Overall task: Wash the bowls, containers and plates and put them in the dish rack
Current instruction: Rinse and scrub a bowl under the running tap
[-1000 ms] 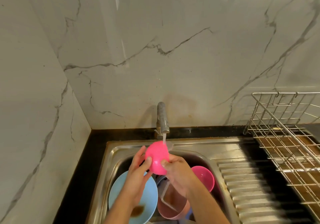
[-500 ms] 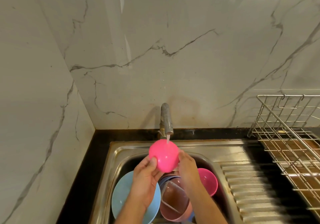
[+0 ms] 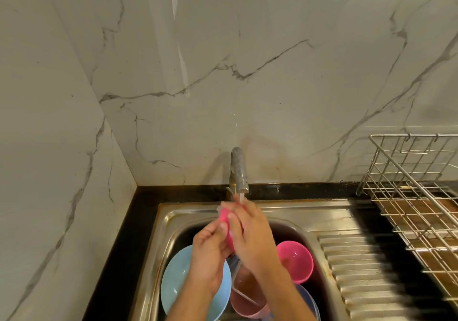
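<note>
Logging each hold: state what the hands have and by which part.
Both hands hold the pink bowl under the tap: left hand on its outside, right hand covering the other side.

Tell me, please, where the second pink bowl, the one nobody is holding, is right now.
In the head view, the loose pink bowl lies in the sink, right of the right hand, beside the ridged drainboard.

dish rack (image 3: 418,204) right of sink (image 3: 285,211).
</note>
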